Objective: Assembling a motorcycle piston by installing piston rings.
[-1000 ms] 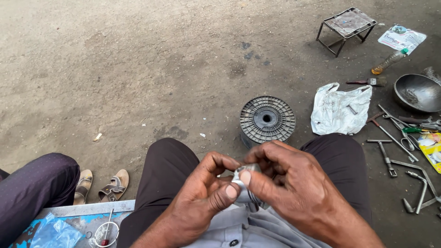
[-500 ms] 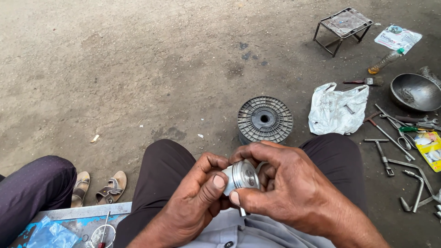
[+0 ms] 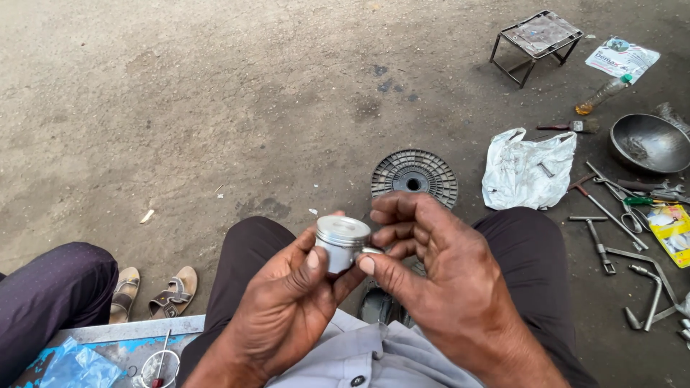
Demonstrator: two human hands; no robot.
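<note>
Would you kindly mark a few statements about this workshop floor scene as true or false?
1. The left hand holds a small silver metal cylinder. True.
2. The right hand rests on the ground. False: it is raised at the cylinder, its fingertips beside it.
3. A round ribbed disc lies on the ground beyond the knees. True.
4. The white plastic bag lies left of the disc. False: it lies to its right.
5. A dark metal bowl sits at the right edge. True.

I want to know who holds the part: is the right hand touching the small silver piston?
Touching. The head view shows the right hand with thumb tip and fingertips against the side of the piston.
</note>
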